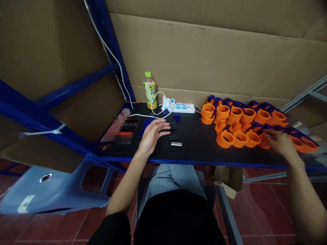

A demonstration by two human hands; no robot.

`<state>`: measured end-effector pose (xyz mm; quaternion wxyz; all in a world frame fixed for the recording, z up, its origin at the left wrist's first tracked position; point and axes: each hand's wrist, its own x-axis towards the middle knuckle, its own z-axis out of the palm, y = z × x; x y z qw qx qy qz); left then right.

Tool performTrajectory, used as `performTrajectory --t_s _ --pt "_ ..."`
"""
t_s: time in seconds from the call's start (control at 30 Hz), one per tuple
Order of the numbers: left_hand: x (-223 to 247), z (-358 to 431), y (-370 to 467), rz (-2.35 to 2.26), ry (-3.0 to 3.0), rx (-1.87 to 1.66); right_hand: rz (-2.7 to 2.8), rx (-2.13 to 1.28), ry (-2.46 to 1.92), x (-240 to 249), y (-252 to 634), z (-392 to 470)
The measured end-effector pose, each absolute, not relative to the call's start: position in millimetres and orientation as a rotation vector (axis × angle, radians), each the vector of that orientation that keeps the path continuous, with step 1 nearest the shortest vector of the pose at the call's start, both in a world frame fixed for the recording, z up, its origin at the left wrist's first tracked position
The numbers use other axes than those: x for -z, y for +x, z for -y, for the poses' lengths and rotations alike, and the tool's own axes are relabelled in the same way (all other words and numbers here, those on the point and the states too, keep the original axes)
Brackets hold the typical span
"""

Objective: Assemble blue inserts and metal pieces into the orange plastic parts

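My left hand (151, 135) hovers over the black tabletop with its fingers apart, holding nothing. Beside its fingertips lie several thin black pieces (174, 137) and a small silver bar (176, 144). To the right, my right hand (283, 143) reaches into the front row of orange ring-shaped parts (227, 139), its fingertips at one orange ring (264, 142). Those fingers are blurred and partly hidden, so their grip is unclear. Many of the orange rings have dark purple pieces (264, 104) attached or lying against them.
A drink bottle (150, 92) and a white power strip (182, 108) with cables stand at the back. Blue rack posts (112, 37) rise at left, near a blue plastic stool (58, 187). Cardboard (191, 54) backs the table; a cardboard box (230, 178) sits below.
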<state>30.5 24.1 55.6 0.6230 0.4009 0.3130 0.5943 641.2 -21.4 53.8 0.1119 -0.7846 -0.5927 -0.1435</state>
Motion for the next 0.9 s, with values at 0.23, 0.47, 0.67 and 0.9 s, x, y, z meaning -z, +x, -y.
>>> performTrajectory --t_s 0.23,0.47,0.67,0.9 --pt "-58.8 -21.9 29.6 -0.729 0.94 -1.333 2.0 0.313 -2.379 -56.9 597.1 -1.4" --pt "-60.5 -22.0 25.3 -0.71 0.974 -1.337 1.894 0.54 -2.33 -66.4 598.8 6.7" --pt "-59.9 -22.5 27.7 -0.703 0.992 -1.313 1.792 0.599 -2.054 -97.3 579.3 35.5" --pt "-51.4 -11.3 49.3 -0.579 1.147 -1.228 1.881 0.072 -1.333 -103.0 401.6 48.8"
